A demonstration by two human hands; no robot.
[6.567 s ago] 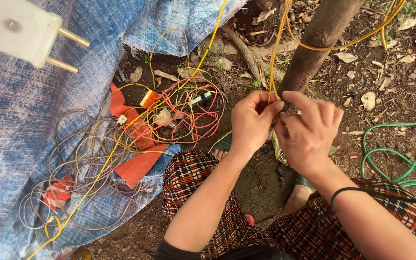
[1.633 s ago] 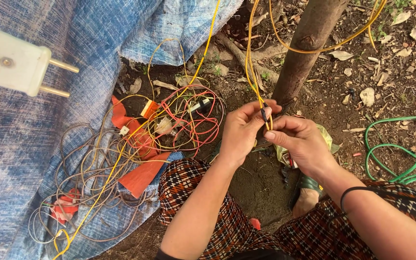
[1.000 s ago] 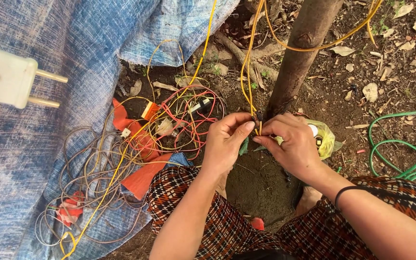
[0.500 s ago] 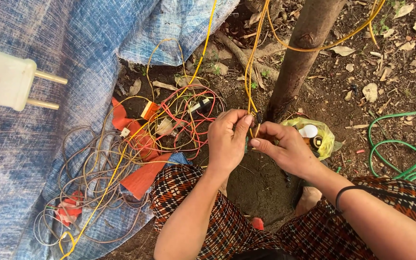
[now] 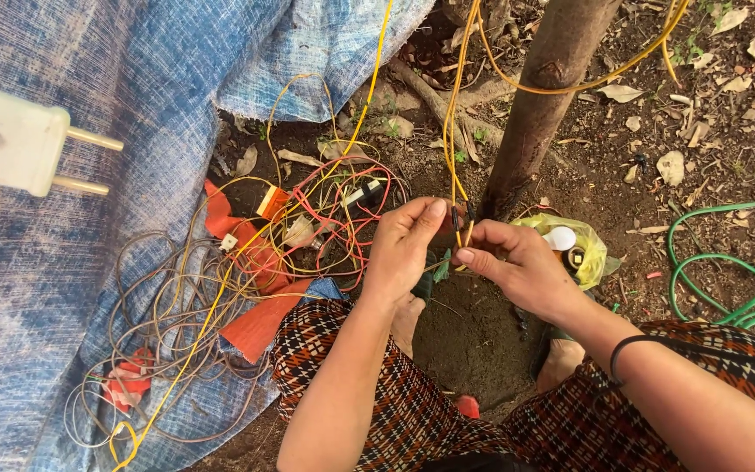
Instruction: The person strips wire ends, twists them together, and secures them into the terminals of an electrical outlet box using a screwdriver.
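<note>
While both hands meet just in front of the tree trunk (image 5: 542, 96), the work sits at the joining of two thin yellow wire ends (image 5: 460, 229) that hang down from above. The left hand (image 5: 402, 249) is closed into a pinch, thumb and forefinger gripping one strand near its dark, stripped-looking tip; the right hand (image 5: 517, 267) is likewise pinched, fingertips holding the neighbouring strand right beside it. The two ends lie close together, nearly parallel — whether they are already twisted into each other I cannot tell, since the fingers cover that spot.

As a judgement, the wires seem brought together and bared, but the joint looks unfinished: no tape or cover shows on it.

Much appears untouched. A loose tangle of wires (image 5: 220, 297) — yellow, red and brownish — spreads over the blue tarp (image 5: 63, 262) and the soil to the left, with orange scraps (image 5: 259, 319) among it. A white two-pin plug (image 5: 10, 135) hangs close to the camera at upper left, apart from the hands. A yellow plastic bag (image 5: 583, 249) with small parts lies just behind the right hand, and a green hose (image 5: 727, 280) coils at far right.
</note>
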